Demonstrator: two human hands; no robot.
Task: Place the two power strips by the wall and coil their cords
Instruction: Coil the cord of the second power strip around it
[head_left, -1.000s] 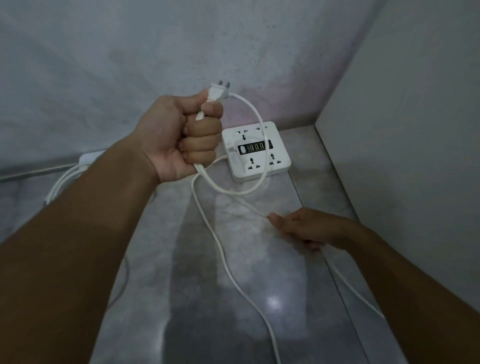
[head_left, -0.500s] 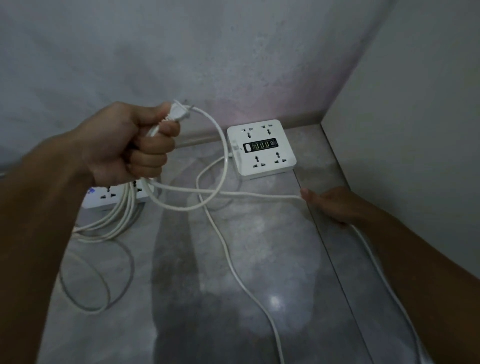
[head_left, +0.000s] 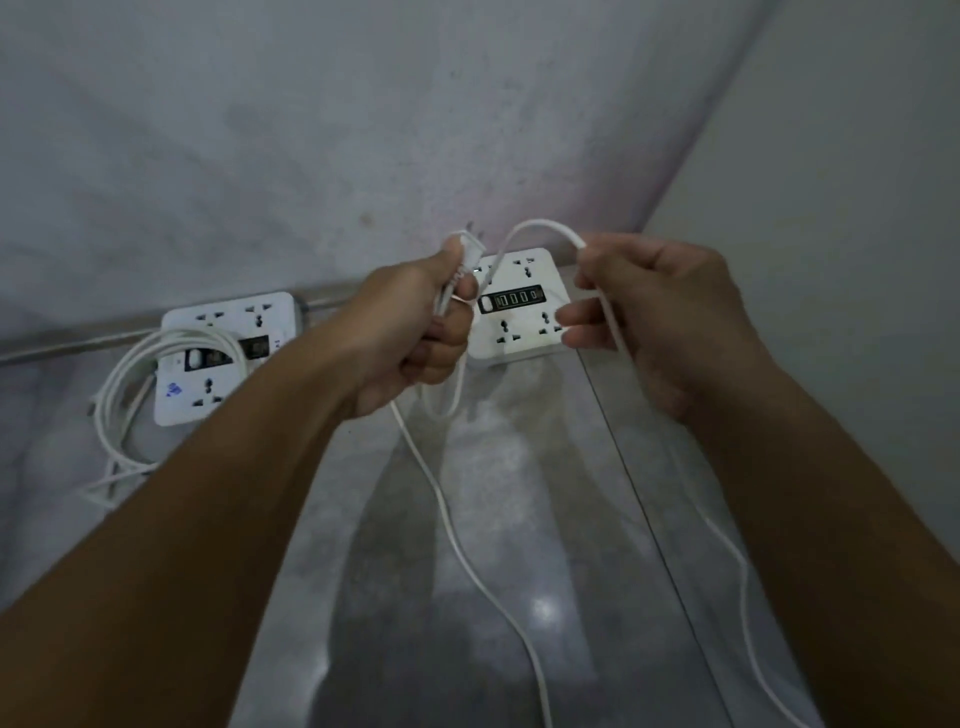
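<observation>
Two bare hands work a white cord (head_left: 545, 228) above a glossy grey tiled floor (head_left: 519, 519) in the corner of a room. The left hand (head_left: 410, 332) is closed in a fist around the cord's plug end, with the plug (head_left: 465, 248) poking out above the thumb. The right hand (head_left: 654, 312) pinches the same cord between thumb and fingers (head_left: 582, 314), the other fingers loosely curled. Between the two hands the cord arches up in a loop; a short loop also hangs below the left fist, and two strands run down across the floor toward the camera, one from each hand.

Behind the hands, a square white power strip (head_left: 519, 317) with a dark display lies flat on the floor, close to the base of the back wall (head_left: 363, 130) and near the side wall (head_left: 857, 182). A second white power strip (head_left: 228, 358) lies to its left, also beside the back wall, partly hidden by the left forearm. Its own cord (head_left: 130, 384) is gathered in a loose coil that lies partly over its top and trails off its left side onto the floor.
</observation>
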